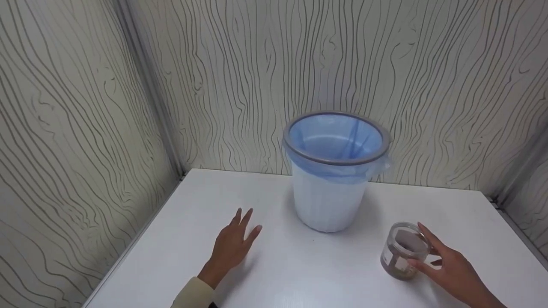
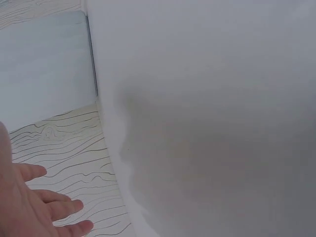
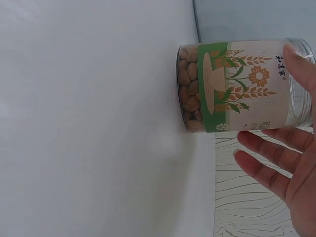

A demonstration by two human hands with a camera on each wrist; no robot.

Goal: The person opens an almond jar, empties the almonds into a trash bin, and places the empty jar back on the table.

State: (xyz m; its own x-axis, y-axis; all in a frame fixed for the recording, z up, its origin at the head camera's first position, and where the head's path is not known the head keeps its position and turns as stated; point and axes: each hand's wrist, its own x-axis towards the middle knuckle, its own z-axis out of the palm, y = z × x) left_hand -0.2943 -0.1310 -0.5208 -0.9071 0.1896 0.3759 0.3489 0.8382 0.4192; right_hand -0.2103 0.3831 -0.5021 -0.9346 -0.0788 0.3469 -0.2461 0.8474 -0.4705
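Observation:
My right hand [image 1: 456,269] grips a clear jar [image 1: 396,259] near its rim, at the right front of the white table. In the right wrist view the jar [image 3: 247,89] has a green and pale label with flowers and wheat ears, and brown nuts [image 3: 190,89] fill its bottom part. The thumb lies across the near side by the rim, and fingers reach round the other side. No lid shows on the jar in the head view. My left hand [image 1: 233,246] hovers over the left part of the table, fingers spread and nothing in it.
A white bin [image 1: 327,201] with a grey rim ring and a blue liner bag [image 1: 334,137] stands upright at the back middle of the table [image 1: 299,273], between the hands and beyond them. Panels with a wood-grain pattern [image 1: 239,85] rise behind and at the sides.

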